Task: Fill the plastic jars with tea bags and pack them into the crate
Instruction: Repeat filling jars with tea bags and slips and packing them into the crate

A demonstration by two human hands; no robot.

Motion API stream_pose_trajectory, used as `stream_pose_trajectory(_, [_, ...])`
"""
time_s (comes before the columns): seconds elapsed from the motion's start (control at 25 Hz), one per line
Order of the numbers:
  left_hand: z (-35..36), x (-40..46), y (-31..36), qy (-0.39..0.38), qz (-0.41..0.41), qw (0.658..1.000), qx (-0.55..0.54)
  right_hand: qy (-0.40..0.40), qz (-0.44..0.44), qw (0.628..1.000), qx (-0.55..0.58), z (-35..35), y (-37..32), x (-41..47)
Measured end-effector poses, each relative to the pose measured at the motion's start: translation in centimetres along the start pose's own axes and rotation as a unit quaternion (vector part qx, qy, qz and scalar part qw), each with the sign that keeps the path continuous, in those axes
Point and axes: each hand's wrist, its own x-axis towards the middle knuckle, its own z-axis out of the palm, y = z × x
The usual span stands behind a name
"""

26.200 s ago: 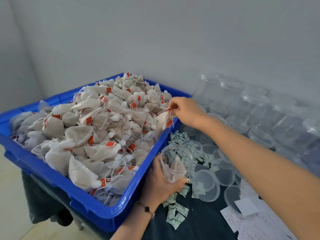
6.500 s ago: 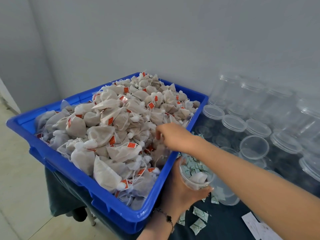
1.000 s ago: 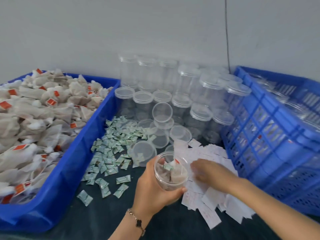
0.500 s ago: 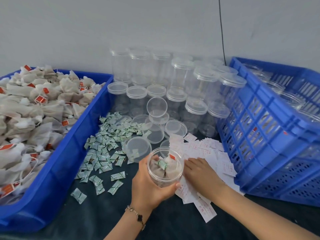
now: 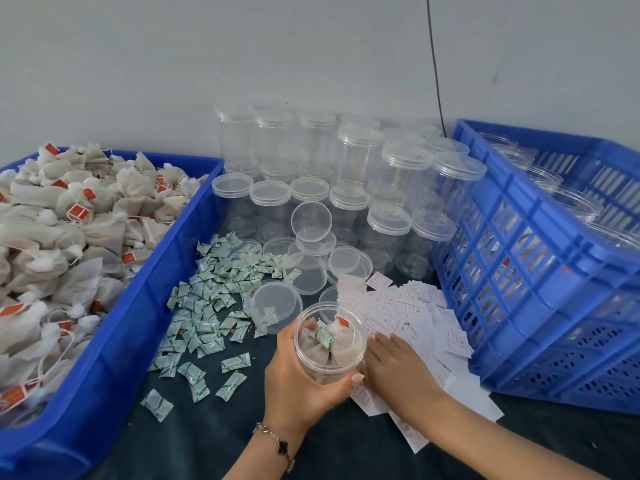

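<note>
Item in hand: open jar (image 5: 329, 344), at 6 o'clock of the table, gripped round its wall by the left hand (image 5: 298, 379), fingers and thumb curled about it. Contents: several tea bags plus one green sachet on top; near full by estimate, uncapped.

Right hand (image 5: 398, 372), at 5 o'clock: fingers laid nearly flat on the paper slips (image 5: 415, 306); whether one slip is pinched cannot be told.

Done: some clear jars already stand in the slatted crate (image 5: 540, 271), at 3 o'clock. Left: slip, lid, then crate; many empty jars (image 5: 360, 157) wait at 12 o'clock.

Surroundings: blue bin (image 5: 138, 306) heaped with tea bags (image 5: 69, 220), 9 o'clock; loose lids (image 5: 304, 275) and green sachets (image 5: 207, 303), centre. The lid scatter crowds the path to the empty jars.
</note>
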Motion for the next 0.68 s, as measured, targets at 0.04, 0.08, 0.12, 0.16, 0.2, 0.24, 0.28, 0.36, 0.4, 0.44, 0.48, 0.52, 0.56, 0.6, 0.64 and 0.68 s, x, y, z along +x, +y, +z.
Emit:
stream_pose_trajectory(0.04, [0.0,0.0,0.0,0.001,0.001,1.0,0.001,0.027,-0.009,1.0,-0.011,0.2,-0.2,-0.1])
stream_pose_trajectory(0.08, [0.0,0.0,-0.1,0.002,0.002,1.0,0.001,0.028,-0.006,1.0,-0.01,-0.2,-0.2,-0.1])
stream_pose_trajectory(0.12, [0.0,0.0,-0.2,0.003,0.003,1.0,0.002,0.017,0.009,1.0,0.017,-0.5,0.0,0.0])
stream_pose_trajectory(0.16, [0.0,0.0,-0.3,0.003,0.003,1.0,0.001,-0.008,0.049,0.996,0.075,-1.3,0.1,0.1])
stream_pose_trajectory(0.2, [0.0,0.0,-0.3,0.003,0.002,1.0,-0.001,-0.008,0.113,0.986,0.119,-1.9,0.6,0.2])
stream_pose_trajectory(0.24, [0.0,0.0,-0.3,0.005,0.001,1.0,-0.005,0.009,0.166,0.971,0.171,-2.6,0.9,0.4])
stream_pose_trajectory(0.28, [0.0,0.0,-0.3,0.008,0.0,1.0,-0.008,0.047,0.191,0.952,0.236,-3.4,1.2,0.6])
stream_pose_trajectory(0.36, [0.0,0.1,-0.2,0.015,0.006,1.0,-0.006,0.213,0.155,0.923,0.281,-6.0,1.3,0.8])
stream_pose_trajectory(0.4, [0.1,0.1,-0.2,0.019,0.01,1.0,-0.002,0.286,0.108,0.92,0.247,-7.1,0.9,0.9])
stream_pose_trajectory(0.44, [0.2,0.1,-0.2,0.023,0.013,1.0,0.002,0.319,0.051,0.923,0.21,-8.1,0.5,1.1])
stream_pose_trajectory(0.48, [0.2,0.1,-0.2,0.027,0.013,1.0,0.004,0.308,-0.013,0.936,0.168,-8.9,-0.1,1.2])
stream_pose_trajectory(0.52, [0.2,0.1,-0.3,0.031,0.014,0.999,0.005,0.273,-0.072,0.952,0.115,-9.4,-0.7,1.2])
stream_pose_trajectory(0.56, [0.2,0.0,-0.3,0.033,0.016,0.999,0.005,0.222,-0.121,0.964,0.076,-9.7,-1.2,1.1])
stream_pose_trajectory(0.6, [0.2,0.0,-0.3,0.033,0.016,0.999,0.004,0.18,-0.152,0.97,0.055,-9.8,-1.3,1.1])
stream_pose_trajectory(0.64, [0.2,0.0,-0.4,0.032,0.015,0.999,0.001,0.16,-0.165,0.972,0.051,-9.8,-1.0,1.0])
stream_pose_trajectory(0.68, [0.1,0.0,-0.4,0.028,0.014,1.0,-0.005,0.155,-0.164,0.973,0.058,-9.8,-0.7,0.9])
